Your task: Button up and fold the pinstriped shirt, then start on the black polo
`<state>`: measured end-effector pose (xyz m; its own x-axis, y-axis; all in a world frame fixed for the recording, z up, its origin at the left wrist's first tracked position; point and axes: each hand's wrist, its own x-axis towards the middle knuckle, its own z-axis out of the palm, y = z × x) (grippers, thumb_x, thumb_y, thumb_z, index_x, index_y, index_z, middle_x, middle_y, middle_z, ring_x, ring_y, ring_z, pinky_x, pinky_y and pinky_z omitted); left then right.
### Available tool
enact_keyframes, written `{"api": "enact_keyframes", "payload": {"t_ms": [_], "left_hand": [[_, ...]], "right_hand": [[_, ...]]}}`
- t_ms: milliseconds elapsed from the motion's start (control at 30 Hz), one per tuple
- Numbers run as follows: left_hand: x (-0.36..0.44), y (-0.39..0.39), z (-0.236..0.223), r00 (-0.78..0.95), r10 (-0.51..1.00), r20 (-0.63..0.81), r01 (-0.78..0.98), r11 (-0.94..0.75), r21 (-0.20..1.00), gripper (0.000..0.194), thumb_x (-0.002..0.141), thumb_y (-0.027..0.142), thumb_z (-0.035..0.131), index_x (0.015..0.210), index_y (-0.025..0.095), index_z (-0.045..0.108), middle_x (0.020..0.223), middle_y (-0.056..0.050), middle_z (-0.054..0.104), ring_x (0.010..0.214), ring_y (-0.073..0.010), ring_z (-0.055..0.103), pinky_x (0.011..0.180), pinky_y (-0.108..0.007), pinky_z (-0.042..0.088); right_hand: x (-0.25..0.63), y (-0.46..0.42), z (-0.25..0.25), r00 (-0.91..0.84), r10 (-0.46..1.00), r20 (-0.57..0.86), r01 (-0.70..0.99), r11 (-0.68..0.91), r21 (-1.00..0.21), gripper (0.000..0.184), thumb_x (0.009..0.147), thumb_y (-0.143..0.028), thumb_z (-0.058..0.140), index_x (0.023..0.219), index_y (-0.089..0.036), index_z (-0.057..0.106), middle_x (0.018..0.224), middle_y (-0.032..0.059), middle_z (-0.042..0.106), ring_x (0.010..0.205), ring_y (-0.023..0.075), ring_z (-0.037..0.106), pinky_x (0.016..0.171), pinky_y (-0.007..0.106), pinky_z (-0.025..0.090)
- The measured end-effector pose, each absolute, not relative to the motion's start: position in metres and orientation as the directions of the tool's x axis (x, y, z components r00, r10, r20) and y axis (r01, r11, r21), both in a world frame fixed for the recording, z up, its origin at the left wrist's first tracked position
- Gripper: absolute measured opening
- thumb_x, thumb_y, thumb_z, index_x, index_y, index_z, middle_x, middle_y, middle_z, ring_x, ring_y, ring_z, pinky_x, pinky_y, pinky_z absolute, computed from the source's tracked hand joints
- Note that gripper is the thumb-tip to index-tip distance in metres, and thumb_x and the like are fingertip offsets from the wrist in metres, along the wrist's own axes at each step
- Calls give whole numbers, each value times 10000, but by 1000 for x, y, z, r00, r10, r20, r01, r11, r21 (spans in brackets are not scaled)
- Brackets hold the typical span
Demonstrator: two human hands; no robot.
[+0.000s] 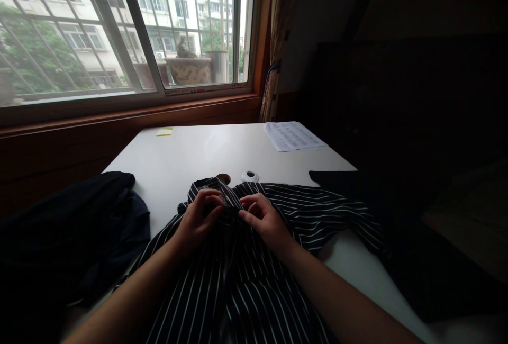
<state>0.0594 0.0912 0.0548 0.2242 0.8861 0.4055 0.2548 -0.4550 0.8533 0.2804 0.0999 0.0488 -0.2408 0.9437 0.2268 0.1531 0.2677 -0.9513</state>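
A dark shirt with thin white stripes [262, 275] lies spread over the near part of the white table [234, 148], one sleeve [325, 211] stretched to the right. My left hand [200, 214] is closed on the left side of the shirt near its collar [198, 185]. Just across from it, my right hand [262, 217] pinches the other edge by the neck opening. A small gap separates the two hands. The exact bit of cloth or button between the fingertips is too small and dark to make out.
Dark clothing [115, 217] is heaped at the table's left edge, and a dark cloth [333, 179] lies at the right. Beyond the shirt sit a white round object [250, 176], a brownish round one [224, 178], printed papers [294, 136] and a yellow note [164, 132]. A barred window [159, 21] stands behind.
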Motion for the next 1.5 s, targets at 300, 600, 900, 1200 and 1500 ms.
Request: {"api": "enact_keyframes", "payload": {"t_ms": [300,600,900,1200,1500], "left_hand": [[57,94,58,288,922,260,35,-281,959,279,933,362,625,1147,200,549,967,-60,670,905,-190,645,800,-318,546],[57,96,63,368,887,278,169,-358,918,316,865,338,718,1130,200,617,1104,-81,664,1048,-218,635,933,-363,529],[56,98,58,388,877,284,171,-371,913,311,853,256,721,1141,199,616,1074,-72,670,997,-202,638,902,-338,526],[56,99,58,338,914,226,157,-291,944,296,854,277,725,1116,219,601,1081,-53,645,1036,-203,600,932,-333,473],[54,100,58,234,964,126,25,-135,991,254,855,330,726,1021,225,566,1019,-27,639,901,-172,623,788,-284,494]], "right_hand": [[279,98,46,-348,893,285,236,378,-895,203,880,-311,666,1075,-256,648,1000,5,594,761,138,545,707,281,466],[277,95,48,-312,916,251,288,343,-894,170,872,-313,677,999,-234,598,905,-11,582,734,138,544,677,271,450],[276,95,46,-305,917,257,289,346,-893,174,871,-300,673,1006,-229,589,905,-11,569,728,134,553,669,271,456],[275,94,48,-307,910,280,284,369,-885,172,877,-267,656,1029,-235,582,952,-2,588,748,138,565,682,282,469],[275,92,49,-313,902,298,290,389,-874,132,911,-251,608,1038,-235,579,949,1,586,776,142,570,712,287,476]]}}
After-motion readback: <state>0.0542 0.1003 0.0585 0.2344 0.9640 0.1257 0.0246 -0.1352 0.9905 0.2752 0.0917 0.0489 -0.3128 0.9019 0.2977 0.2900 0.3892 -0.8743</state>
